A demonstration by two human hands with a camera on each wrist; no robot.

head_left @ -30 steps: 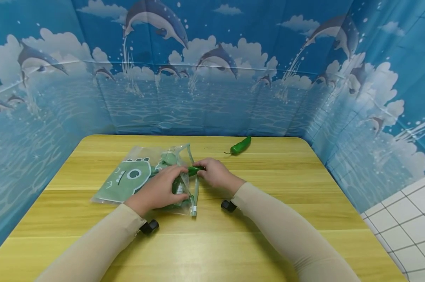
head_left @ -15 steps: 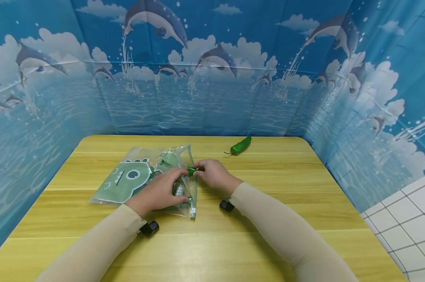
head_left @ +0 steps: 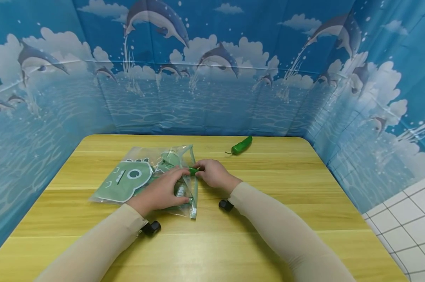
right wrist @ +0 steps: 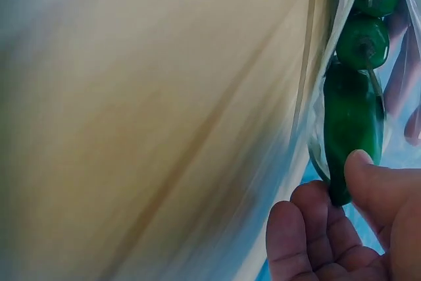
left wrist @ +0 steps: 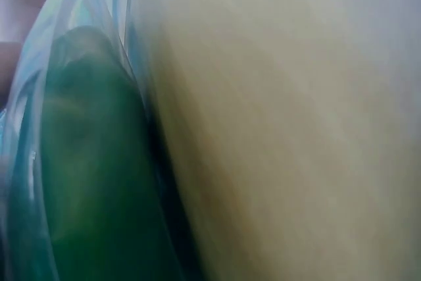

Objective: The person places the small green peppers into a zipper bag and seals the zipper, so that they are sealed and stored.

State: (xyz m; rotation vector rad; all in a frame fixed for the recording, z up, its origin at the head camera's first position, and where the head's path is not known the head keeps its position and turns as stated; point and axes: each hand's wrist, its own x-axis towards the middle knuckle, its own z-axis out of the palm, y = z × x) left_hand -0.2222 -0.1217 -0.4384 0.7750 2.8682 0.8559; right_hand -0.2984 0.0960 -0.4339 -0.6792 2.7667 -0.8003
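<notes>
A clear zip bag (head_left: 127, 180) printed with a green cartoon face lies on the table, its mouth toward the right. My left hand (head_left: 159, 190) grips it near the mouth, thumb and fingers spread apart. My right hand (head_left: 216, 174) pinches the tip of a green pepper (right wrist: 354, 120) between thumb and fingers. Most of this pepper is inside the bag mouth, stem end inward. Beyond it in the right wrist view, another green pepper (right wrist: 363, 41) shows its stem end within the bag. Green pepper flesh (left wrist: 99, 162) behind plastic fills the left of the left wrist view.
One loose green pepper (head_left: 242, 145) lies at the back of the wooden table (head_left: 268, 188), right of centre. A white slider (head_left: 193, 211) sits at the near end of the bag's zip. A dolphin-print curtain (head_left: 212, 98) stands behind the table.
My right hand has shifted slightly left, and the pepper it pinches has gone farther into the bag. The left hand stays almost in place on the bag.
</notes>
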